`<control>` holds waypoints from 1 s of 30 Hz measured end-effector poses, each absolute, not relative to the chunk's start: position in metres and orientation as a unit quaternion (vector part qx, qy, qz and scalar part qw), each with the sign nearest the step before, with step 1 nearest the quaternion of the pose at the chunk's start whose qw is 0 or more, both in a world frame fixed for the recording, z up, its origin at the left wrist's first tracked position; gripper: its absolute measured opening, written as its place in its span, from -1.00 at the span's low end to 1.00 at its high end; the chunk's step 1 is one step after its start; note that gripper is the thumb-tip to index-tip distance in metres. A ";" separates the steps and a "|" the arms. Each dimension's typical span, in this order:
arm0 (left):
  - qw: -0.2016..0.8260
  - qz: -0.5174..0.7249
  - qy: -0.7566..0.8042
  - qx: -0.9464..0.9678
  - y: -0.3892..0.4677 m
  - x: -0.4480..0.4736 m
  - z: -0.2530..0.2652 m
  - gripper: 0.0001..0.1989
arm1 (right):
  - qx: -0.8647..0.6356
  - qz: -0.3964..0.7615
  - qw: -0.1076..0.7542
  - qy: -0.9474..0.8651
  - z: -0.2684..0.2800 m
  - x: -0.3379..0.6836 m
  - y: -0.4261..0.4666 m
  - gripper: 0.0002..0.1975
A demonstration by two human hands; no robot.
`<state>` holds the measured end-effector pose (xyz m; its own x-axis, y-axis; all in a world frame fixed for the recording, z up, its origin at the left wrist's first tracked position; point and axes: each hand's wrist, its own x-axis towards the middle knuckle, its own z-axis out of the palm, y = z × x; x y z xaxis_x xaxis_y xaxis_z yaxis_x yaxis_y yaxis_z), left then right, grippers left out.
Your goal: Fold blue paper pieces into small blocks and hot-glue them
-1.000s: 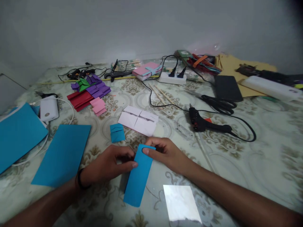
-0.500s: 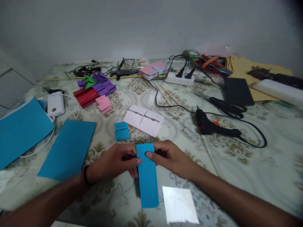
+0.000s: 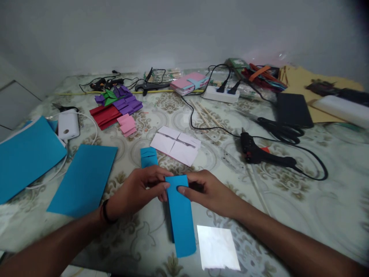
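A folded strip of blue paper (image 3: 181, 219) is held upright in front of me, its long face towards me. My left hand (image 3: 147, 184) pinches its upper left edge, thumb in front. From the right, my right hand (image 3: 206, 192) grips the upper part, thumb flat on the face and fingers hidden behind. Just beyond my left hand lies a small folded blue paper piece (image 3: 148, 156), partly covered by it. A folded white paper (image 3: 176, 145) lies further off, and a white paper square (image 3: 218, 248) is near the strip's lower right.
Blue sheets (image 3: 83, 179) and a white power bank (image 3: 68, 124) lie left. Folded red paper pieces (image 3: 105, 116) lie behind. On the right are a black glue gun (image 3: 259, 152), its cord and scissors (image 3: 279, 129). A power strip (image 3: 220, 94) stands at the back.
My left hand has moved slightly up along the strip and now partly covers the small blue piece. The strip's lower end has swung a little right, showing a layer behind it.
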<state>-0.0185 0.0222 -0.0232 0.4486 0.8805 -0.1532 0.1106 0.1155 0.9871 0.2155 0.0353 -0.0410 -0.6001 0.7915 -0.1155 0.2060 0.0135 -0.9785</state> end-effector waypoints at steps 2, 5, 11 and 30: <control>0.615 0.314 0.424 0.586 0.022 -0.019 -0.023 -0.78 | -0.372 0.604 0.235 -0.665 -0.042 0.216 0.036 -0.54; 0.613 0.313 0.422 0.590 0.021 -0.019 -0.023 -0.75 | -0.369 0.609 0.229 -0.664 -0.043 0.216 0.036 -0.54; 0.606 0.308 0.421 0.601 0.021 -0.020 -0.023 -0.72 | -0.365 0.611 0.233 -0.662 -0.044 0.216 0.036 -0.55; 0.599 0.322 0.420 0.601 0.023 -0.020 -0.022 -0.77 | -0.378 0.653 0.271 -0.597 -0.046 0.215 0.039 -0.47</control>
